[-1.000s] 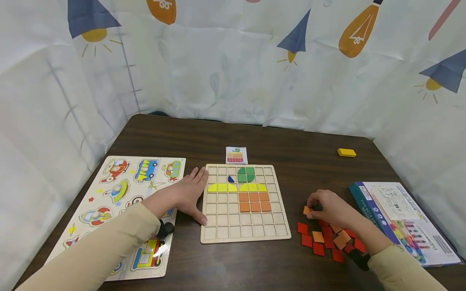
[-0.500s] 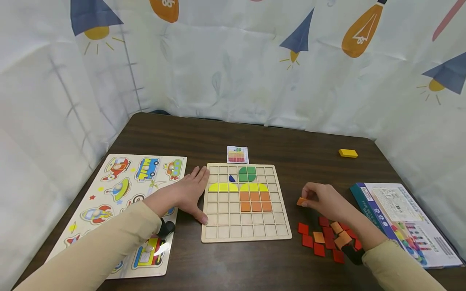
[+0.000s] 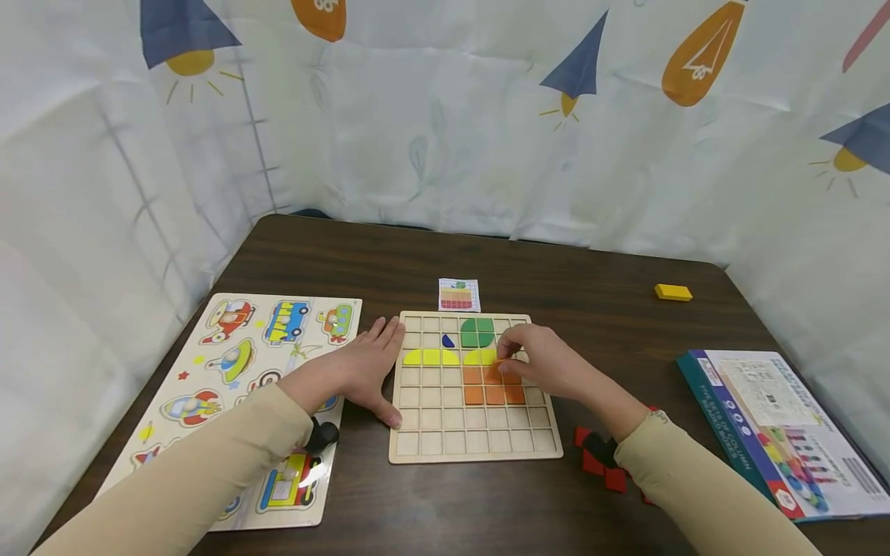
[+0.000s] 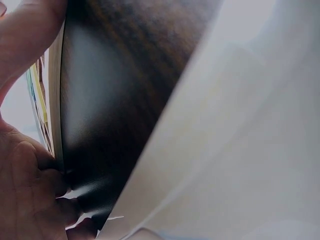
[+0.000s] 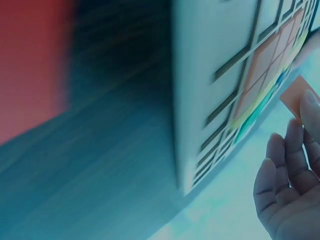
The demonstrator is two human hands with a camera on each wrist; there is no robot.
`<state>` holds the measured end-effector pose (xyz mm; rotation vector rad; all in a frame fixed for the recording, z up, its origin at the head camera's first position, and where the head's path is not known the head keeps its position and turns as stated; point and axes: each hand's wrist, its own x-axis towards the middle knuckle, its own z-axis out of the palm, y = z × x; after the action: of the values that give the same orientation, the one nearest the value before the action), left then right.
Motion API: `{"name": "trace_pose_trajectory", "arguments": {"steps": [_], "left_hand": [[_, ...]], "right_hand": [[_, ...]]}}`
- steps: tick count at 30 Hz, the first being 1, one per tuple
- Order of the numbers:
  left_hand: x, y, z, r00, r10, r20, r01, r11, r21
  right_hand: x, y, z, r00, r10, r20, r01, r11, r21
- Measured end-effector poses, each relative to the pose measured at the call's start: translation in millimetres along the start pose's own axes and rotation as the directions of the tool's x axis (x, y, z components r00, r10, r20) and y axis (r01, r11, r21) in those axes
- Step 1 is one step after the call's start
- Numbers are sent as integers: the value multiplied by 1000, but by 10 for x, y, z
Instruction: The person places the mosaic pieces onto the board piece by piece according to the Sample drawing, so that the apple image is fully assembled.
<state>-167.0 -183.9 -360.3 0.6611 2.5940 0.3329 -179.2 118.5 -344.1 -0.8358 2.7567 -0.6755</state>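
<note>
A wooden grid board [image 3: 473, 440] lies mid-table, with green, blue, yellow and orange tiles set in its upper rows. My right hand [image 3: 538, 363] hovers over the board's upper right part and pinches a small orange tile [image 3: 499, 366] [image 5: 296, 98] above the orange block [image 3: 490, 386]. My left hand [image 3: 368, 369] lies flat with straight fingers against the board's left edge. In the left wrist view only palm [image 4: 22, 195], the board's edge and dark table show.
A vehicle peg puzzle [image 3: 236, 394] lies at the left. A small pattern card [image 3: 459, 294] sits behind the board. Loose red tiles [image 3: 598, 463] lie right of the board, partly under my right sleeve. A booklet [image 3: 772, 428] sits far right, a yellow block [image 3: 673, 292] behind it.
My right hand lifted an orange tile from the loose pile and carried it left over the board. The left hand stayed against the board's edge.
</note>
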Motion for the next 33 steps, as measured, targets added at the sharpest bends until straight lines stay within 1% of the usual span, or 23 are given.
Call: {"name": "trace_pose_trajectory", "arguments": {"steps": [3,7,11,15,22,25,33], "left_hand": [[6,11,-7,1000,0,0,0,1000,3],[20,19,-9,1000,-2,-1,2,1000,9],[36,30,-6,1000,-8,-3,8,1000,12],[43,39,-2,1000,-17,1,17,1000,18],[34,37,-6,1000,-18,0,18,1000,16],[31,29,-1,1000,-17,-2,17,1000,13],[21,6,18,1000,-13,3,13,1000,6]], "right_hand": [[112,-124,55,1000,-22,10,22,1000,-1],[225,-249,139,998,-33,46,33,999,1],[294,-325,201,996,-40,77,39,999,12],[329,-363,237,995,-36,89,34,999,19],[351,-402,298,998,-7,64,6,1000,12],[356,-406,331,999,-10,52,10,1000,-2],[378,-422,366,997,-61,37,63,996,-70]]}}
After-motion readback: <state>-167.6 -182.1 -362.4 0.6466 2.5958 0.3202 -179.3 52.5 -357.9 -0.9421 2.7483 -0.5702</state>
